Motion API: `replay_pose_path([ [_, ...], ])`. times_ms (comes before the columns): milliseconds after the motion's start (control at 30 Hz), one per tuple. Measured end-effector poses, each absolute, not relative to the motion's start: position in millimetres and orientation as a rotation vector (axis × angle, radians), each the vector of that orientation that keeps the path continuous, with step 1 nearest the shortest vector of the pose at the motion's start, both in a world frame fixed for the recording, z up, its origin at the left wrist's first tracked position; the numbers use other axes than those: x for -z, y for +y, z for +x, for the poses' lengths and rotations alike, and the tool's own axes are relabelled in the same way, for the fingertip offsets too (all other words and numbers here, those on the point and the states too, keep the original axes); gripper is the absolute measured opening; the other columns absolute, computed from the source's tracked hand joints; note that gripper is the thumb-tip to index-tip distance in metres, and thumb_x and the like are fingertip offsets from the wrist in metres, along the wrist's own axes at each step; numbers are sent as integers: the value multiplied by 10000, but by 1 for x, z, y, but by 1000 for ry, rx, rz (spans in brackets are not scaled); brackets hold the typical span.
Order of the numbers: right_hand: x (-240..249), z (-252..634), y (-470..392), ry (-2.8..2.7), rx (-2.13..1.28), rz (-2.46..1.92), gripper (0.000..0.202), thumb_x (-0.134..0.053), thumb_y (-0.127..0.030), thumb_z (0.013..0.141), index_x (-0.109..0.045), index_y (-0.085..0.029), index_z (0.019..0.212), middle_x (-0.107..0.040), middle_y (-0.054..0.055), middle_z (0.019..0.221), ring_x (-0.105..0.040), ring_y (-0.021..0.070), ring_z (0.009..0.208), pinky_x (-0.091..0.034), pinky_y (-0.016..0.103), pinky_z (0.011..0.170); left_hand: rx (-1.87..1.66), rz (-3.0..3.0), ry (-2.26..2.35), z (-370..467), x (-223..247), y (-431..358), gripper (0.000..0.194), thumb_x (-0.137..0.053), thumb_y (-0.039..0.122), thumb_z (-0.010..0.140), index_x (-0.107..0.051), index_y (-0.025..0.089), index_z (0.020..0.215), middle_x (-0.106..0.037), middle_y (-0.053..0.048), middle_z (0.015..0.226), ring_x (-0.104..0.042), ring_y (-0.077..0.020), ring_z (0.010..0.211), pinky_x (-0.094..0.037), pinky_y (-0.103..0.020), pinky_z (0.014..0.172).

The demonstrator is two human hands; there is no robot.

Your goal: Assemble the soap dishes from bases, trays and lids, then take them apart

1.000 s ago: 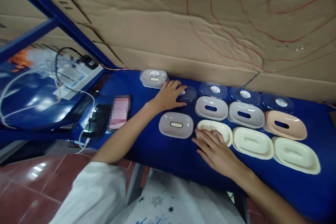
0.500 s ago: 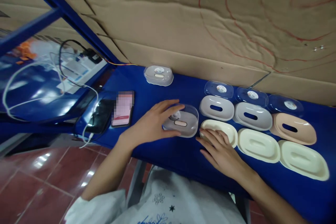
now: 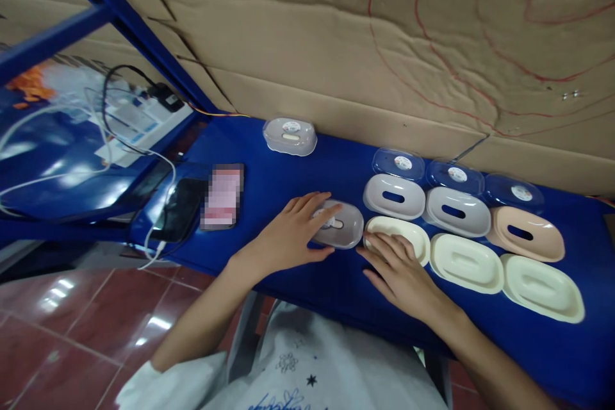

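A grey soap dish [image 3: 350,230] with a clear lid over it and a round sticker lies on the blue table in front of me. My left hand [image 3: 298,230] rests over its left side with fingers spread, the index finger across the lid and the thumb by the near edge. Just right of it, my right hand [image 3: 391,262] lies with outstretched fingers over the near left part of a cream tray [image 3: 418,240]. Whether those fingers press on the tray, I cannot tell. A cream tray [image 3: 466,262] and another cream tray [image 3: 542,288] continue the row rightward.
Behind the cream row sit two grey slotted trays [image 3: 394,182] and a peach slotted tray [image 3: 550,237], with clear lids [image 3: 384,163] beyond. A lidded grey soap dish [image 3: 289,144] stands near the cardboard wall [image 3: 312,45]. A phone [image 3: 223,198], cables and a power strip are leftward.
The lid in front of me sits lower on its grey dish, and the dish is slightly nearer the cream tray. My left hand has shifted a little right; my right hand stays over the tray.
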State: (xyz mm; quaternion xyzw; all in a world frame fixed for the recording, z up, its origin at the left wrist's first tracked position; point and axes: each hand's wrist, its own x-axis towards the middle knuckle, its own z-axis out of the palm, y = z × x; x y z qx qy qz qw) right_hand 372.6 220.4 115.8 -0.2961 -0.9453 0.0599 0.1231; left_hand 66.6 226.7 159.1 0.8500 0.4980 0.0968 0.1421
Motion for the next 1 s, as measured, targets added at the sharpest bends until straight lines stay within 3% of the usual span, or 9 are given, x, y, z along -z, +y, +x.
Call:
replay_pose_path([
  [167, -118, 373, 220, -2758, -175, -858, 365, -521, -303, 1116, -657, -201, 1439, -642, 117, 1556, -556, 311, 1437, -403, 512, 1172, -297, 2452, 1413, 71, -160, 229, 828, -828, 432, 917, -419, 312, 1627, -435, -154, 1697, -451, -409, 1540, -423, -612, 1243],
  [367, -119, 374, 219, -2755, -195, -851, 347, -516, -290, 1118, -676, -199, 1413, -633, 109, 1571, -564, 302, 1434, -396, 515, 1180, -400, 2331, 1370, 58, -156, 227, 822, -795, 423, 958, -375, 346, 1661, -378, -131, 1731, -374, -378, 1599, -419, -599, 1276],
  [733, -118, 374, 220, -2765, -221, -867, 352, -529, -299, 1112, -672, -210, 1421, -596, 113, 1611, -559, 306, 1453, -418, 520, 1171, -523, 2442, 1432, 45, -125, 237, 763, -742, 511, 966, -453, 243, 1620, -369, -202, 1708, -361, -406, 1589, -376, -613, 1271],
  [833, -118, 374, 220, -2769, -217, -871, 351, -528, -300, 1112, -674, -211, 1418, -588, 118, 1618, -557, 307, 1460, -424, 527, 1172, -492, 2495, 1621, 42, -130, 250, 728, -727, 537, 973, -495, 256, 1604, -329, -228, 1716, -338, -454, 1588, -332, -673, 1251],
  [933, -118, 373, 219, -2764, -213, -870, 350, -533, -292, 1109, -675, -213, 1419, -586, 117, 1620, -555, 308, 1466, -431, 530, 1172, -444, 2531, 1807, 42, -140, 272, 680, -670, 547, 1012, -526, 237, 1600, -429, -262, 1627, -407, -484, 1520, -308, -712, 1218],
  [1000, -118, 374, 219, -2764, -214, -873, 352, -547, -286, 1101, -674, -217, 1422, -586, 117, 1620, -555, 306, 1469, -437, 528, 1173, -372, 2549, 1806, 46, -146, 292, 683, -647, 535, 1025, -512, 219, 1615, -497, -262, 1567, -474, -472, 1458, -373, -670, 1184],
])
